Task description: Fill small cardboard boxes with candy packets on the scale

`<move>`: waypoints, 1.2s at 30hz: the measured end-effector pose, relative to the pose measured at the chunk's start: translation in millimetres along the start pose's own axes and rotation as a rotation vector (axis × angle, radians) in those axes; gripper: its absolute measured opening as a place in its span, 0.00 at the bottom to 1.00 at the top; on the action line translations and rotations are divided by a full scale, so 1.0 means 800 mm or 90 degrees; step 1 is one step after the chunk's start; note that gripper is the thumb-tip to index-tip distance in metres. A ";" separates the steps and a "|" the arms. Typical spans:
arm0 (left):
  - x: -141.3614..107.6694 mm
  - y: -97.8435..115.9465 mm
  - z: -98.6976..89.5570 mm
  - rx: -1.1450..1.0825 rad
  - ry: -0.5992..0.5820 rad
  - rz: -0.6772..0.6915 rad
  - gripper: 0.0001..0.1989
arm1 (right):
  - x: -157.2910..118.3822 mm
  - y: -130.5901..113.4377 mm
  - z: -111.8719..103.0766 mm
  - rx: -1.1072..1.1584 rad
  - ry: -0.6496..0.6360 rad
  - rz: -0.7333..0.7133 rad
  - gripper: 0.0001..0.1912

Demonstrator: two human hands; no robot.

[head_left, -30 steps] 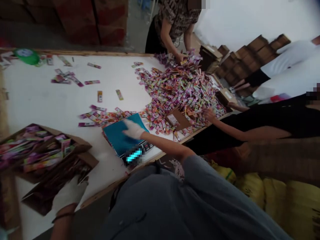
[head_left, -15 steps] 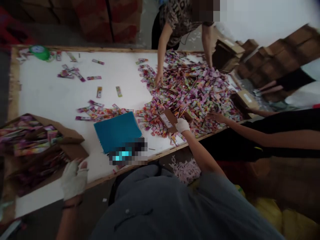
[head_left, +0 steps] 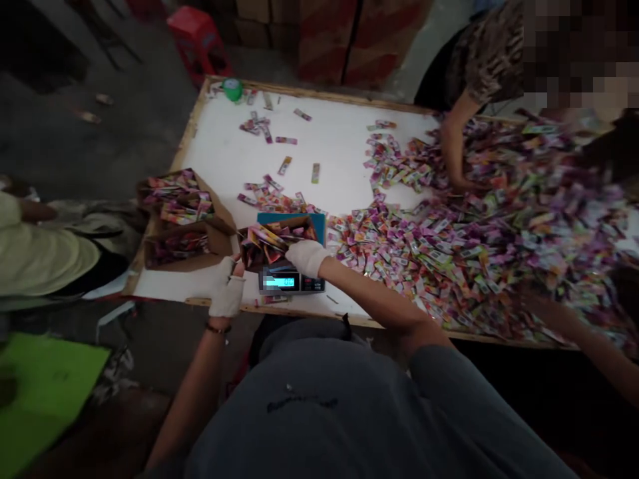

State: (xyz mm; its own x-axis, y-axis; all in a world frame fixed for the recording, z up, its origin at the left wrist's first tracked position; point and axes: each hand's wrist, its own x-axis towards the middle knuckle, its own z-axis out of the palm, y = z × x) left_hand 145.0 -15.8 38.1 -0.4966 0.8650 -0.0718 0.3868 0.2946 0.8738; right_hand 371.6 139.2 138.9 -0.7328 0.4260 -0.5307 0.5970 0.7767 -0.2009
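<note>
A small open cardboard box, partly filled with colourful packets, is over the blue plate of a digital scale. Whether the box touches the plate I cannot tell. My right hand, in a white glove with bare fingertips, grips the box at its right side. My gloved left hand is just left of the box, fingers apart and pointing up, with nothing in it. The lit display seems to read zero.
Two filled cardboard boxes stand at the table's left end. A large pile of packets covers the right part, where co-workers' arms reach in. Loose packets and a green round object lie further back. A red stool stands behind.
My right hand has brought the box from the packet pile leftward over the scale. My left hand has moved from the filled boxes toward the scale. The view has swung left.
</note>
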 end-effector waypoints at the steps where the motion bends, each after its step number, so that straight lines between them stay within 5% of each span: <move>1: -0.006 -0.005 -0.003 0.004 0.020 -0.011 0.30 | 0.006 -0.004 0.002 0.001 0.004 -0.024 0.23; 6: -0.044 -0.041 -0.016 0.005 0.092 -0.165 0.29 | -0.021 0.060 0.026 0.184 0.210 -0.118 0.13; 10: -0.056 -0.061 -0.008 -0.149 0.096 -0.276 0.31 | -0.071 0.139 0.042 0.350 0.493 -0.019 0.08; 13: -0.047 -0.064 0.001 -0.190 0.103 -0.284 0.34 | -0.095 0.159 0.044 0.375 0.587 0.055 0.04; 18: -0.024 -0.056 0.001 -0.198 0.101 -0.253 0.35 | -0.081 0.122 0.029 0.393 0.587 0.056 0.08; 25: -0.040 -0.058 -0.015 -0.223 0.111 -0.255 0.31 | 0.009 0.042 -0.005 0.334 0.483 -0.018 0.12; 31: -0.066 -0.068 -0.026 -0.195 0.132 -0.284 0.33 | 0.083 -0.019 -0.005 0.300 0.326 0.029 0.34; 33: -0.068 -0.073 -0.028 -0.189 0.131 -0.281 0.35 | 0.088 -0.014 -0.001 0.304 0.320 0.041 0.36; 36: -0.069 -0.088 -0.028 -0.176 0.133 -0.271 0.37 | 0.069 0.040 0.010 0.315 0.391 0.102 0.30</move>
State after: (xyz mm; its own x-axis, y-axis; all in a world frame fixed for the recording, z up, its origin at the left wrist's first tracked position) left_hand 127.6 -93.5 -8.3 -0.7190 0.5857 -0.3741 -0.0862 0.4590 0.8842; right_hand 353.3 183.8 96.4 -0.5886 0.8057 -0.0657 0.6804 0.4499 -0.5784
